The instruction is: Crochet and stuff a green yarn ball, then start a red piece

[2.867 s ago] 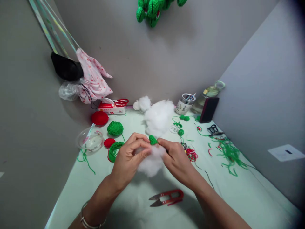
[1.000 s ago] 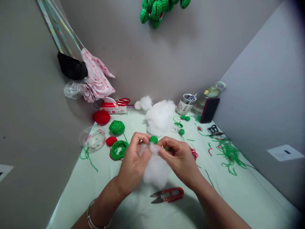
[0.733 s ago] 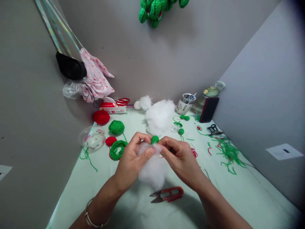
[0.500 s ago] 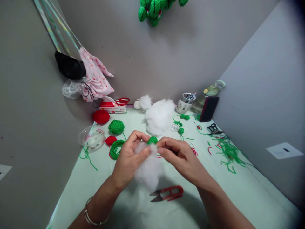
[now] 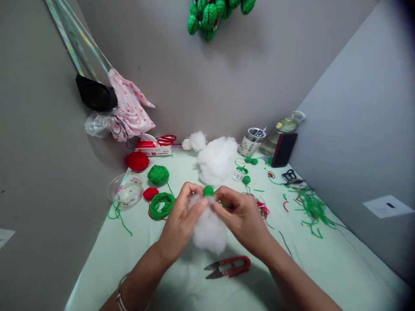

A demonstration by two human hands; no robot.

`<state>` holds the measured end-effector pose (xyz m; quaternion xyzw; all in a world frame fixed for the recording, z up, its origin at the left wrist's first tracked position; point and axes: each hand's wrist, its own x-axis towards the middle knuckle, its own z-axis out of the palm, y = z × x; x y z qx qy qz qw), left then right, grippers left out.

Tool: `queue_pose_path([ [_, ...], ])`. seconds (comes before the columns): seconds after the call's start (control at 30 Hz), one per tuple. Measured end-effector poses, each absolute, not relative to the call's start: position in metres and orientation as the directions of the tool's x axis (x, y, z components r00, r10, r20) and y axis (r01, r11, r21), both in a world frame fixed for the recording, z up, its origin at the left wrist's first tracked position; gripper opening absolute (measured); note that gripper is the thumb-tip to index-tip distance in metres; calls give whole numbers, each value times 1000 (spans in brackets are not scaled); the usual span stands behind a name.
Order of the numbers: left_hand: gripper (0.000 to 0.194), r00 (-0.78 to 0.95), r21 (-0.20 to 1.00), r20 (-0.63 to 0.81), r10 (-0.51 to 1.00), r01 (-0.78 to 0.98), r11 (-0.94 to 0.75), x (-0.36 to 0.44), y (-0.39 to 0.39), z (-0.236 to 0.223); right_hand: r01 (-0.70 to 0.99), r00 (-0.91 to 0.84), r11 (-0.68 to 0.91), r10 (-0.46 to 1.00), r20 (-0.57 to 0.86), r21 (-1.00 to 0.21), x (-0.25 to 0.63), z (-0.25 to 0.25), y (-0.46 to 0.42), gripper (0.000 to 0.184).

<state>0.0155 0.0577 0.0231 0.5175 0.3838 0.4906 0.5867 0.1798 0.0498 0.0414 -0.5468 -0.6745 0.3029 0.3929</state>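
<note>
My left hand (image 5: 177,222) is closed, holding a small green crochet piece (image 5: 208,190) and a wad of white fibre stuffing (image 5: 210,235) between thumb and fingers. The wad hangs below the crochet piece. From the other side, my right hand (image 5: 248,220) pinches at the stuffing where it meets the piece; its fingertips are partly hidden. Below both hands, red-handled thread snips (image 5: 235,266) lie on the table with the blades pointing left.
Behind the hands sits a big pile of stuffing (image 5: 218,157). Green yarn (image 5: 158,174), a red ball (image 5: 138,161) and a clear bowl (image 5: 125,190) stand left. Green yarn scraps (image 5: 314,209), black scissors (image 5: 290,176), a phone (image 5: 284,150) and a pen tin (image 5: 252,142) are on the right.
The crochet piece has turned more upright, and the wad beneath it has shifted slightly right. My right fingers have drawn in closer to the piece. The view has tilted up a little.
</note>
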Motion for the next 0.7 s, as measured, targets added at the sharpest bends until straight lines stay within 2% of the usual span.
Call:
queue_pose_path([
  [0.07, 25, 314, 967, 0, 949, -241, 80, 11, 59, 24, 458, -56, 179, 983, 173, -871, 186, 44, 53, 22],
  [0.13, 30, 342, 958, 15, 940, -273, 84, 8, 62, 24, 396, -48, 163, 986, 157, -904, 189, 47, 55, 22],
  [0.3, 12, 287, 964, 143, 947, -258, -67, 9, 69, 21, 287, -100, 148, 987, 124, -946, 187, 52, 55, 21],
  [0.5, 26, 273, 962, 41, 961, -270, 35, 13, 70, 21, 408, -178, 120, 983, 50, -905, 188, 51, 52, 24],
  [0.7, 24, 311, 972, 16, 950, -227, 57, 10, 74, 17, 497, -279, 179, 959, 39, -849, 194, 50, 52, 20],
])
